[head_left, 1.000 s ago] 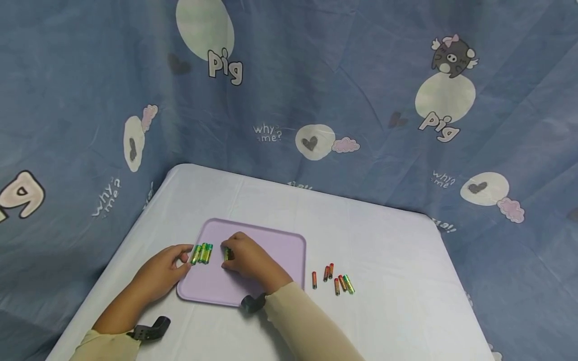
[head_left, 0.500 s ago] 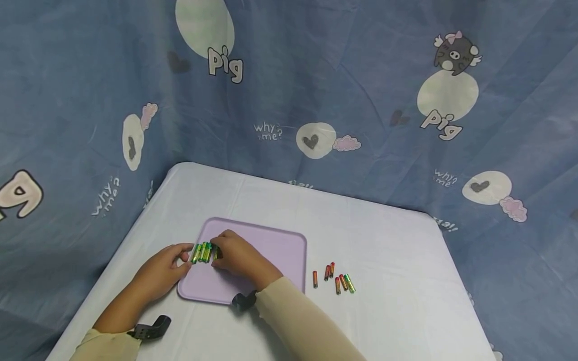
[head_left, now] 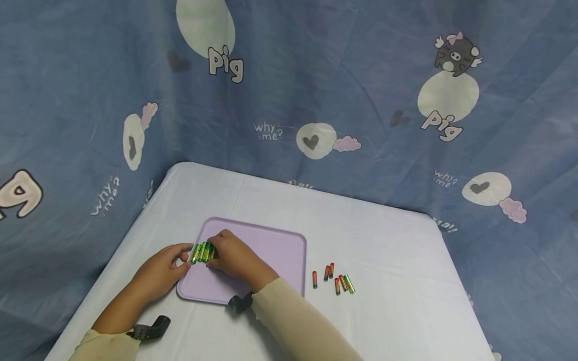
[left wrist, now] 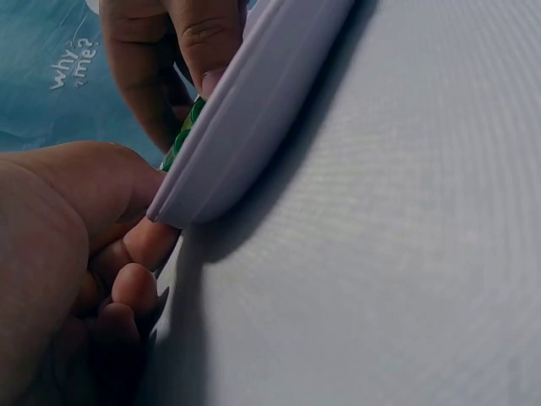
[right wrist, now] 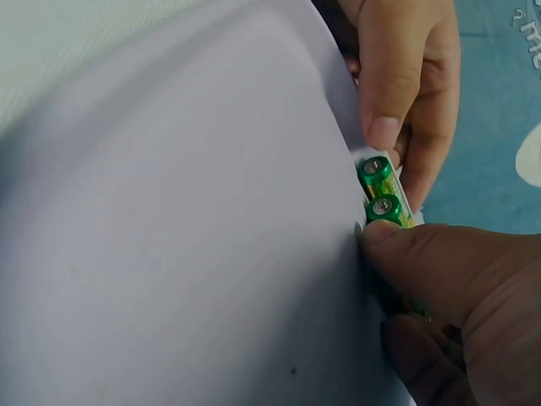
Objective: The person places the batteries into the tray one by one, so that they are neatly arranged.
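Observation:
A lilac tray lies on the white table, with a row of green-and-gold batteries inside its left edge. At that edge, my left hand holds the rim, thumb and fingers around it; the left wrist view shows the rim close to them. My right hand pinches a green battery between thumb and fingers, right against the row's right side; its fingers largely hide it. In the right wrist view, green battery ends show beside the right thumb.
To the right of the tray lie several red batteries and a green one, loose on the white tablecloth. A blue printed curtain hangs behind the table. Black wrist devices sit on both forearms.
My right hand has slid left across the tray, bringing its green battery up to the row. My left hand and the loose batteries at the right have stayed put.

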